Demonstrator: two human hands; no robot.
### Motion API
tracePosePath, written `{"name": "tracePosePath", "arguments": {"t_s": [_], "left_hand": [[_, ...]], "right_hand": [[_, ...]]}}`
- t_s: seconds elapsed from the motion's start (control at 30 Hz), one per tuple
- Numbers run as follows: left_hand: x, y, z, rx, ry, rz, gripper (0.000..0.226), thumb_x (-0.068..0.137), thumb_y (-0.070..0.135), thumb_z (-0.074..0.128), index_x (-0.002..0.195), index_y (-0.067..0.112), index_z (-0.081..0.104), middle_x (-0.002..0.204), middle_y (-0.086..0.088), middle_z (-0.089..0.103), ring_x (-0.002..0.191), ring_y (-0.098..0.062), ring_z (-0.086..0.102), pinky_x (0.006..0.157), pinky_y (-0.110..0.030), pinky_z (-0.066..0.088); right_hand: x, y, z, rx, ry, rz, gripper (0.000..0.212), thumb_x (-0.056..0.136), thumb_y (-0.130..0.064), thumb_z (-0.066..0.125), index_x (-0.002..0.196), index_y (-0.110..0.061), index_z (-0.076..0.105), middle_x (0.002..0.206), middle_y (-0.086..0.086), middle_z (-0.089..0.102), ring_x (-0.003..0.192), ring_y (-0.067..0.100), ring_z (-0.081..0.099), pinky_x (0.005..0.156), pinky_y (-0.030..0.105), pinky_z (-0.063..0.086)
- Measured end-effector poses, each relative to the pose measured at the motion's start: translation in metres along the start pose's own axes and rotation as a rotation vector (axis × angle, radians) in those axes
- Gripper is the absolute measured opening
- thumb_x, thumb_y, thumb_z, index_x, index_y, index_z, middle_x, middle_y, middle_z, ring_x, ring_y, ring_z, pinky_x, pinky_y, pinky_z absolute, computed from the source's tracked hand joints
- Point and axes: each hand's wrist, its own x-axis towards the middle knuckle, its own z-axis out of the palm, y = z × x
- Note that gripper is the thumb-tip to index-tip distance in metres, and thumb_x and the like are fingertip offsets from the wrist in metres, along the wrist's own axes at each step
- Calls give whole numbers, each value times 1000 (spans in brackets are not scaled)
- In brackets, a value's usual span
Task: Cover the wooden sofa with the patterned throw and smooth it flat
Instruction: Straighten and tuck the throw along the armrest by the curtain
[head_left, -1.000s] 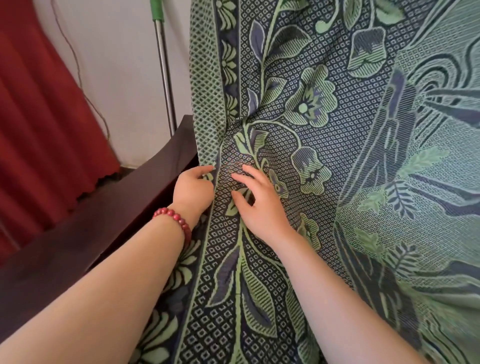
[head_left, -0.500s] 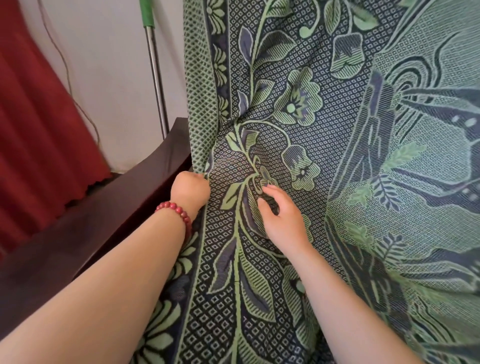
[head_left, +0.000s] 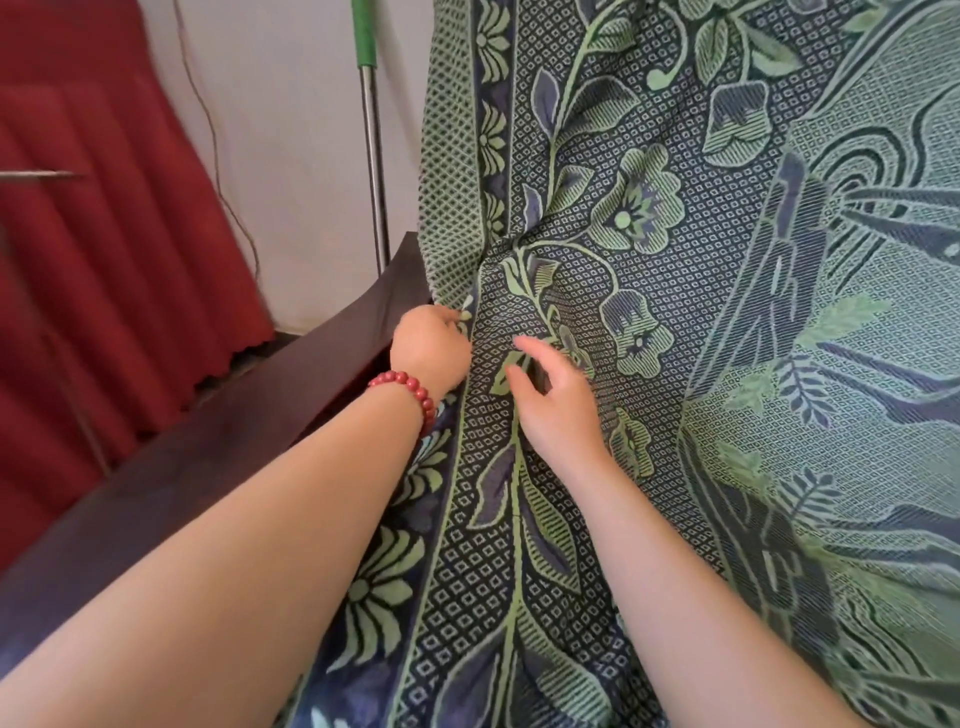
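The green and navy floral patterned throw (head_left: 675, 291) hangs down the sofa back and spreads over the seat, filling the right of the view. The dark wooden sofa armrest (head_left: 218, 447) shows bare along the left. My left hand (head_left: 428, 345), with a red bead bracelet on the wrist, is closed on the throw's edge where back and seat meet, its fingertips hidden in the fold. My right hand (head_left: 553, 397) rests on the cloth just to the right, with fingers spread and curled against a crease.
A red curtain (head_left: 114, 218) hangs at the left. A metal pole with a green grip (head_left: 371, 135) leans against the white wall (head_left: 291, 156) behind the armrest, and a thin cable runs down that wall.
My left hand has closed on the throw's edge in the corner fold. My right hand has drawn back a little along the crease and its fingers have spread again.
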Motion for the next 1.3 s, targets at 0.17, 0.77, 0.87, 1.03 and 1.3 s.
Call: {"name": "tracePosePath", "arguments": {"t_s": [0.17, 0.77, 0.87, 1.03, 1.3], "left_hand": [[0, -5, -4, 157, 24, 66, 48, 80, -3, 48, 122, 16, 64, 132, -10, 56, 119, -26, 54, 101, -32, 43], [2, -3, 5, 391, -92, 174, 39, 89, 3, 39, 124, 6, 56, 123, -16, 58, 113, -34, 53, 96, -39, 45], [6, -9, 22, 279, -302, 43, 43, 100, 22, 28, 136, 3, 41, 136, -22, 48, 123, -37, 47, 103, -40, 37], [21, -18, 33, 43, -327, -226, 103, 76, 69, 56, 146, 1, 22, 144, -13, 42, 129, -31, 44, 107, -36, 36], [47, -26, 38, -174, -517, -285, 84, 49, 58, 85, 113, 10, 59, 110, -4, 66, 97, -21, 66, 91, -35, 51]], "right_hand": [[-7, 8, 2, -95, 63, 58, 48, 90, -30, 64, 134, -15, 53, 145, -3, 46, 136, 10, 37, 109, 19, 25], [-1, 13, 1, -67, 70, 213, 63, 86, -32, 67, 143, -17, 42, 151, -4, 38, 139, 13, 32, 116, 32, 25], [1, 15, -1, -31, 71, 202, 60, 86, -29, 66, 141, -18, 44, 148, -5, 42, 137, 10, 36, 115, 30, 28], [3, 19, -5, 12, 74, 231, 53, 86, -26, 64, 137, -24, 49, 143, -10, 46, 131, 11, 43, 112, 33, 34], [5, 25, -17, 46, 84, 284, 51, 87, -25, 63, 136, -27, 50, 138, -8, 51, 124, 8, 48, 100, 20, 34]]}}
